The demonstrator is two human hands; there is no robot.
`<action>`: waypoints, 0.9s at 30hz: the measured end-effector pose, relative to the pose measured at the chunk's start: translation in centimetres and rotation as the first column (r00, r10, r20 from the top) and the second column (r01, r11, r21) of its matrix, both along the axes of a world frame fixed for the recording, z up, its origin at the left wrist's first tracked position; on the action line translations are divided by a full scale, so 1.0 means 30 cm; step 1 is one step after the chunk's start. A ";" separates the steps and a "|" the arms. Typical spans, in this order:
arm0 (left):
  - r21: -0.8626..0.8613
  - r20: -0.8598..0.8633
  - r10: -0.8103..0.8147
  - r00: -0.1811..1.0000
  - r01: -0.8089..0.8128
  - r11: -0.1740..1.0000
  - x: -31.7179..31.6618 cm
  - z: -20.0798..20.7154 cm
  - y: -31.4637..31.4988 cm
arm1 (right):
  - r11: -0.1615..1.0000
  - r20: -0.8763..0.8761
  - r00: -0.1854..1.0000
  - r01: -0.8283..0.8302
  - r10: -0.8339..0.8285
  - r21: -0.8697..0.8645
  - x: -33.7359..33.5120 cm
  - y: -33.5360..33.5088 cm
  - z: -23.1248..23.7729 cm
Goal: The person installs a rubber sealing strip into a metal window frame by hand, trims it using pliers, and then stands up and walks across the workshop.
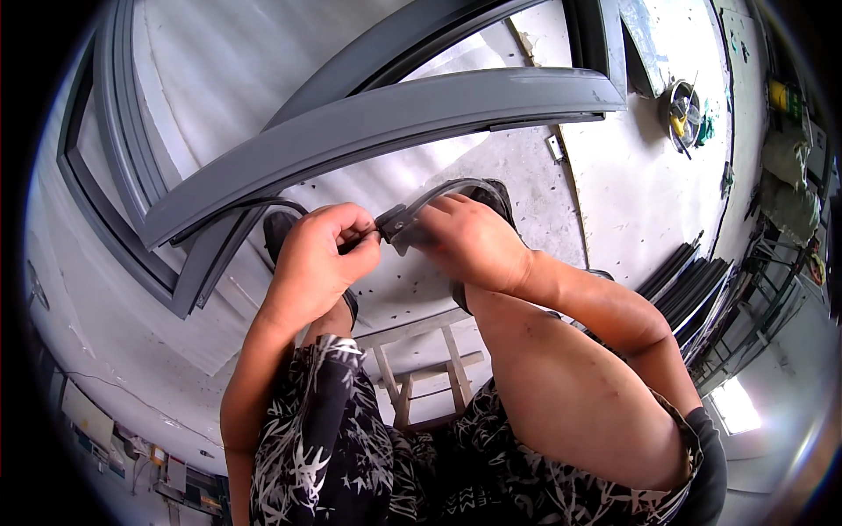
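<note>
My left hand (320,259) is closed, thumb and fingertips pinched on the end of a thin black rubber strip (250,203). The strip loops from the underside of a grey window frame (395,110) into this hand. Right of it, my right hand (478,241) is wrapped round a dark hand tool with a riveted head (399,225). The tool's head meets the strip's end at the left fingertips. Motion blurs the right fingers, and the tool's exact kind is hard to make out. A curved greyish band (452,184) arcs above the right knuckles.
Another angled grey frame (114,131) lies at the left. A round container (682,114) with mixed items stands at the far right. Dark profiles (684,285) are stacked at the right. A wooden stool (421,373) is between my legs, and dark scraps dot the floor.
</note>
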State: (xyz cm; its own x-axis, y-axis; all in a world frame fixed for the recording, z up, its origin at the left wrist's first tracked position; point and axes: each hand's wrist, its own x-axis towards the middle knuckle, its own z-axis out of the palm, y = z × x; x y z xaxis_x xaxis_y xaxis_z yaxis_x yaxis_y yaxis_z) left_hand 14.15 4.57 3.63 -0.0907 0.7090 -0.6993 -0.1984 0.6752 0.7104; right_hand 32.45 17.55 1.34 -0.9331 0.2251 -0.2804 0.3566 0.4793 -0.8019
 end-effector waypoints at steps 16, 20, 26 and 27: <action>0.463 -0.274 0.135 0.952 0.007 0.886 0.028 0.104 0.104 | 0.960 0.201 0.953 0.186 -0.228 0.211 0.194 0.075 0.034; 0.436 -0.463 -0.018 0.886 0.245 0.866 0.033 0.171 0.207 | 0.738 -0.131 0.872 0.310 -0.472 -0.600 0.001 0.011 0.115; 0.377 -0.373 0.008 0.928 0.144 0.915 0.053 0.150 0.228 | 0.538 -0.203 0.599 0.454 -0.774 -0.710 -0.036 0.045 0.100; 0.332 -0.287 0.055 0.956 0.045 0.942 0.065 0.138 0.215 | 0.487 -0.188 0.548 0.472 -0.815 -0.735 -0.016 0.045 0.092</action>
